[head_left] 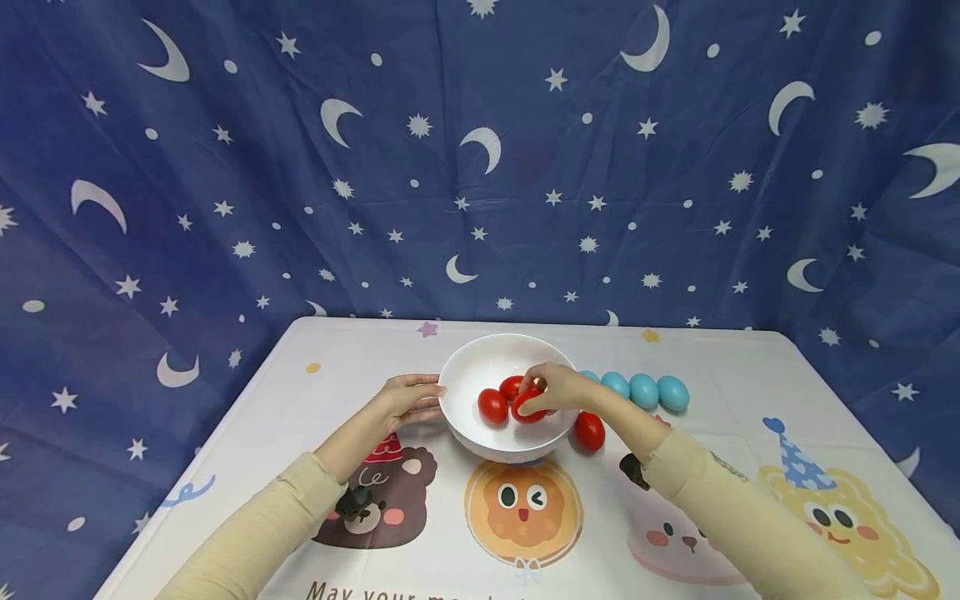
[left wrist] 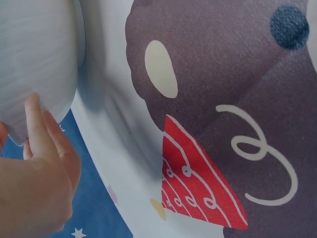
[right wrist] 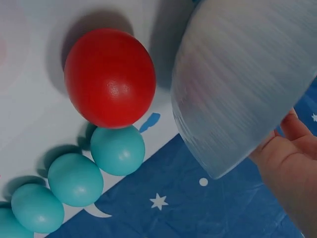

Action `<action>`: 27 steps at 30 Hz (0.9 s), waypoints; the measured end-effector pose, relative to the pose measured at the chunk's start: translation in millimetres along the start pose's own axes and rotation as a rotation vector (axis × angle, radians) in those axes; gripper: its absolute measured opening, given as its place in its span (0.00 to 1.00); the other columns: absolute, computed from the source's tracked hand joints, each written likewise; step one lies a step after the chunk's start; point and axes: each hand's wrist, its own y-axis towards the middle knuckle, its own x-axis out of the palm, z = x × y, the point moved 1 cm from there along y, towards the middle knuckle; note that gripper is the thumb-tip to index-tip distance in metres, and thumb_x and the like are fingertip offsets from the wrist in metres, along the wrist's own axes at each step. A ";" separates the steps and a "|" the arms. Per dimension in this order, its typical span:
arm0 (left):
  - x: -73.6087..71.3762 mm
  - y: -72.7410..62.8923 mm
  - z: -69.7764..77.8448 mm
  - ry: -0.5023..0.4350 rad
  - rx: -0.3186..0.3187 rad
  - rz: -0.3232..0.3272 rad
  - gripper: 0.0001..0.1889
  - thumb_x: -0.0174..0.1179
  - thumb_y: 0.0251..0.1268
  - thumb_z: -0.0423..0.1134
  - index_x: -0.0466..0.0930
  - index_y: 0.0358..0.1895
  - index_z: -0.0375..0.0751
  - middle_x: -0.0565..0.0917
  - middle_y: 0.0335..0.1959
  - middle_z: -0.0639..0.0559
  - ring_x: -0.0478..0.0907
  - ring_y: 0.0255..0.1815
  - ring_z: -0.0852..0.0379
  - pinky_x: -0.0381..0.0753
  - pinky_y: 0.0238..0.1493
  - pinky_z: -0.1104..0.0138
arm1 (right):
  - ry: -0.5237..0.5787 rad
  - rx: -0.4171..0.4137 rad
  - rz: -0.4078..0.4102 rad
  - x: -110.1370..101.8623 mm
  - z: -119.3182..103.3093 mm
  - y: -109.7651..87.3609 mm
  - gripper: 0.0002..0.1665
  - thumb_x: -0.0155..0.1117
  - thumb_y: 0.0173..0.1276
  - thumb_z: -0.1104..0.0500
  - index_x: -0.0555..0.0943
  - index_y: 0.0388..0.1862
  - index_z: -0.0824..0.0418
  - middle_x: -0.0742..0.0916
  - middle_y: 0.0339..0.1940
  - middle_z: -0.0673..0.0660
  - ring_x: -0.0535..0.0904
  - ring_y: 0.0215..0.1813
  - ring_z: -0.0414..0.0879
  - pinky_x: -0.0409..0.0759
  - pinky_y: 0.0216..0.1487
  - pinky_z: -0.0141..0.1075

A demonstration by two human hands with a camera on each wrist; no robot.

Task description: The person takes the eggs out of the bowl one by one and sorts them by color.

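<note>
A white bowl (head_left: 468, 367) stands on the table, holding several red eggs, among them one red egg (head_left: 492, 407) at the left. My left hand (head_left: 408, 398) grips the bowl's left rim, thumb at the edge and fingers against the outer wall, as the left wrist view also shows. Inside the bowl, my right hand (head_left: 555, 387) holds a red egg (head_left: 527, 408) between thumb and fingers, low beside the others. The bowl's wall hides my right fingertips in the right wrist view. Another red egg (right wrist: 110, 78) lies outside, close to the bowl's right side.
A row of several blue eggs (head_left: 643, 391) lies right of the bowl, partly behind my right forearm. The white tablecloth (head_left: 360, 350) has printed cartoon figures. Behind the table hangs a dark blue curtain (head_left: 525, 167) with moons and stars.
</note>
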 end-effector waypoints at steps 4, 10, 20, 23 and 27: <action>-0.3 -0.2 -0.2 -0.001 -0.001 0.007 0.26 0.61 0.61 0.31 0.68 0.63 0.33 0.82 0.48 0.40 0.84 0.31 0.60 0.88 0.42 0.66 | 0.027 -0.029 0.006 -4.3 -0.1 -6.0 0.16 0.71 0.55 0.57 0.81 0.41 0.62 0.82 0.37 0.58 0.77 0.38 0.47 0.86 0.38 0.32; 0.4 -0.8 -0.4 -0.011 0.007 0.005 0.26 0.60 0.61 0.31 0.68 0.63 0.32 0.83 0.45 0.42 0.84 0.31 0.60 0.88 0.43 0.66 | 0.083 -0.016 0.017 -7.3 3.2 -12.8 0.17 0.71 0.55 0.57 0.81 0.42 0.62 0.81 0.39 0.58 0.76 0.41 0.47 0.87 0.40 0.34; -0.6 -2.5 -2.2 -0.011 -0.002 0.012 0.26 0.61 0.61 0.31 0.68 0.63 0.33 0.83 0.42 0.45 0.83 0.30 0.60 0.88 0.41 0.68 | 0.133 -0.046 0.032 -9.1 4.9 -22.5 0.16 0.69 0.57 0.59 0.80 0.43 0.64 0.81 0.41 0.61 0.77 0.42 0.50 0.88 0.41 0.36; -1.2 -2.1 -2.3 -0.014 -0.002 0.010 0.26 0.60 0.62 0.31 0.68 0.63 0.33 0.83 0.43 0.44 0.83 0.30 0.60 0.88 0.41 0.67 | 0.127 -0.057 0.047 -10.9 6.3 -25.1 0.16 0.69 0.57 0.59 0.80 0.44 0.63 0.82 0.42 0.61 0.76 0.44 0.51 0.87 0.43 0.37; -0.7 -1.3 -1.9 -0.009 0.008 -0.002 0.26 0.60 0.62 0.31 0.67 0.64 0.33 0.81 0.50 0.39 0.84 0.33 0.59 0.88 0.43 0.66 | 0.129 -0.056 0.070 -15.7 8.1 -29.5 0.18 0.69 0.57 0.58 0.80 0.45 0.62 0.82 0.44 0.61 0.76 0.45 0.51 0.87 0.45 0.39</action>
